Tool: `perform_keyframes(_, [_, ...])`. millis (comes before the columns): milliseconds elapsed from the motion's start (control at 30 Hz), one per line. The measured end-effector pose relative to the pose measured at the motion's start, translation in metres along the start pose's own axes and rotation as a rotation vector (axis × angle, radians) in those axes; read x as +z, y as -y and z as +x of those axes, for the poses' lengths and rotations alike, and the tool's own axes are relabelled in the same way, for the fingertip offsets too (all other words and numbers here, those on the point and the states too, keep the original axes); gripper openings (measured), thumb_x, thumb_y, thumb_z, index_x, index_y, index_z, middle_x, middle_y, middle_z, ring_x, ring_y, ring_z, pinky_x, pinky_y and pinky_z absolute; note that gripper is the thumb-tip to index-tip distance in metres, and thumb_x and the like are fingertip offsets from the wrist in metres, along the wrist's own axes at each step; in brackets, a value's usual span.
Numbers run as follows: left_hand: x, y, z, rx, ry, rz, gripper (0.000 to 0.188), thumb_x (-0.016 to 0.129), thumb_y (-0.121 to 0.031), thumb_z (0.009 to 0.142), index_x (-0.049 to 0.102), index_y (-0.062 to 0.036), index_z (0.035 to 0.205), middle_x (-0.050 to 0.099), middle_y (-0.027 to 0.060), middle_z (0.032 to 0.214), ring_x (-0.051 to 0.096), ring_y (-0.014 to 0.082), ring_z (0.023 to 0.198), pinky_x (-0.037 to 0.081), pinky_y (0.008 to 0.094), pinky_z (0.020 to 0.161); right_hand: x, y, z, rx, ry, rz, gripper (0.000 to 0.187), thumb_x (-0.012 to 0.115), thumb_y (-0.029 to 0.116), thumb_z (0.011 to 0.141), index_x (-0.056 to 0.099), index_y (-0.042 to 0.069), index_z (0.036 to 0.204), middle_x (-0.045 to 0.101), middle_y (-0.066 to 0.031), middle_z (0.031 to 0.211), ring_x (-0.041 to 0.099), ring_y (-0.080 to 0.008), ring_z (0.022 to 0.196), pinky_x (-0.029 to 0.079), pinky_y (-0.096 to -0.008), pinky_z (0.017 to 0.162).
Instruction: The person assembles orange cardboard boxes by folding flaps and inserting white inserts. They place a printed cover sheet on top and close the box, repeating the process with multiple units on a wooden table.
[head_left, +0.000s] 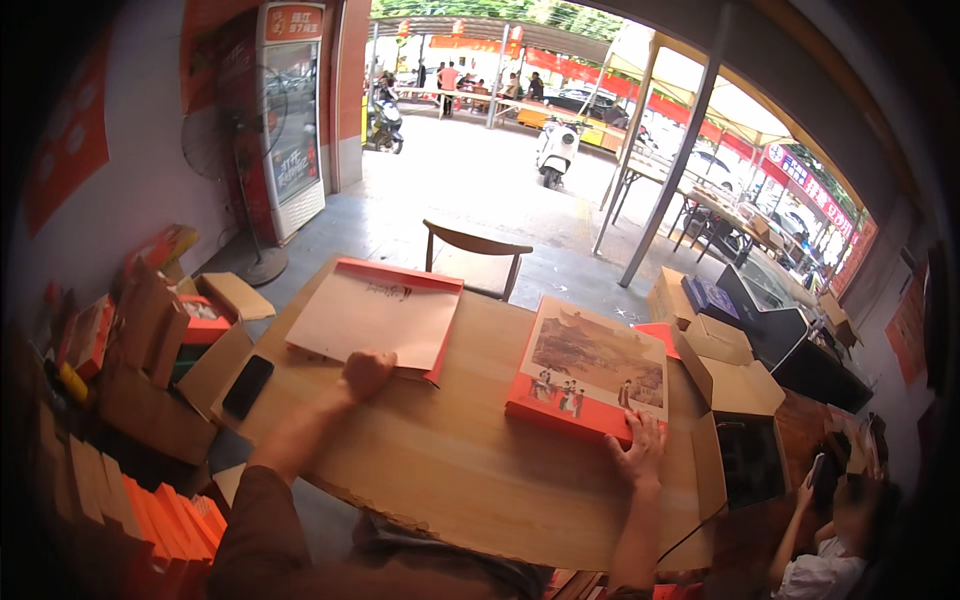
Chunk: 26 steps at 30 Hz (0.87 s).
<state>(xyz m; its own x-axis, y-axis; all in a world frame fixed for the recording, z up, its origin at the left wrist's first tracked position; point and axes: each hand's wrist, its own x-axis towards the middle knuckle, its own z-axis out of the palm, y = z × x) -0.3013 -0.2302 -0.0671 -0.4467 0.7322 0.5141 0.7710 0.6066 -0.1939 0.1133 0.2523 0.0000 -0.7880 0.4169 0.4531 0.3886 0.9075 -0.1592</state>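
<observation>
Two flat boxes lie side by side on the wooden table. The left one is a pale box (pixel 365 308) with red edges and a small dark print near its far side. My left hand (pixel 369 376) is closed at its near edge; the fingertips are hidden. To the right lies a red gift box (pixel 590 365) with a brown landscape and small figures printed on its top. My right hand (pixel 640 447) grips its near right corner, fingers over the top and thumb against the front side.
A black phone (pixel 248 387) lies at the table's left edge. Opened cartons (pixel 725 390) stand on the right, more cartons (pixel 150 390) on the left. Beyond the table is a wooden chair (pixel 480 245). A seated person (pixel 835 540) holds a phone at lower right.
</observation>
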Motion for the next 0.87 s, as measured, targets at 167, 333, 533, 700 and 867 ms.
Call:
perform_keyframes(167, [0.002,-0.065,0.025,0.178,-0.028,0.023,0.008,0.063,-0.015,0.091,0.064,-0.0128,0.084,0.073,0.0083,0.071,0.076,0.0248,0.065,0.061,0.0404,0.056,0.014,-0.01,0.007,0.037,-0.124,-0.039,0.075,0.065,0.073,0.092,0.069,0.014,0.139,0.061,-0.0137,0.15,0.053,-0.0357,0.143,0.03,-0.0603,0.125])
perform_keyframes(333, [0.007,-0.127,0.062,0.289,-0.085,0.065,0.01,0.063,-0.014,0.091,0.067,-0.012,0.082,0.074,0.0073,0.076,0.077,0.0229,0.071,0.061,0.0406,0.057,0.02,0.001,0.002,0.023,-0.305,-0.148,0.074,0.062,0.075,0.093,0.073,0.013,0.133,0.066,-0.0117,0.142,0.056,-0.0339,0.138,0.037,-0.0571,0.12])
perform_keyframes(533, [-0.004,-0.132,0.078,-0.006,-0.162,-0.362,0.016,0.068,-0.022,0.086,0.071,-0.0082,0.079,0.073,0.0107,0.086,0.076,0.029,0.085,0.064,0.0456,0.073,0.03,-0.011,-0.002,0.017,-0.345,-0.139,0.072,0.063,0.073,0.094,0.075,0.013,0.132,0.067,-0.0101,0.14,0.057,-0.033,0.136,0.04,-0.0535,0.117])
perform_keyframes(700, [-0.014,-0.132,0.079,-0.1,-0.082,-0.528,0.024,0.073,-0.031,0.08,0.072,-0.0078,0.084,0.073,0.0141,0.09,0.076,0.0351,0.086,0.062,0.0479,0.08,0.03,-0.014,-0.001,0.009,-0.364,-0.128,0.071,0.064,0.073,0.093,0.075,0.013,0.13,0.067,-0.0101,0.14,0.057,-0.0334,0.137,0.039,-0.0532,0.118])
perform_keyframes(867, [-0.02,-0.127,0.08,-0.11,0.018,-0.579,0.029,0.075,-0.034,0.078,0.072,-0.0081,0.091,0.075,0.0158,0.095,0.076,0.0364,0.092,0.062,0.0473,0.086,0.036,-0.012,-0.005,0.052,-0.336,-0.071,0.073,0.064,0.073,0.093,0.074,0.013,0.134,0.066,-0.0116,0.142,0.055,-0.0342,0.14,0.035,-0.0531,0.121])
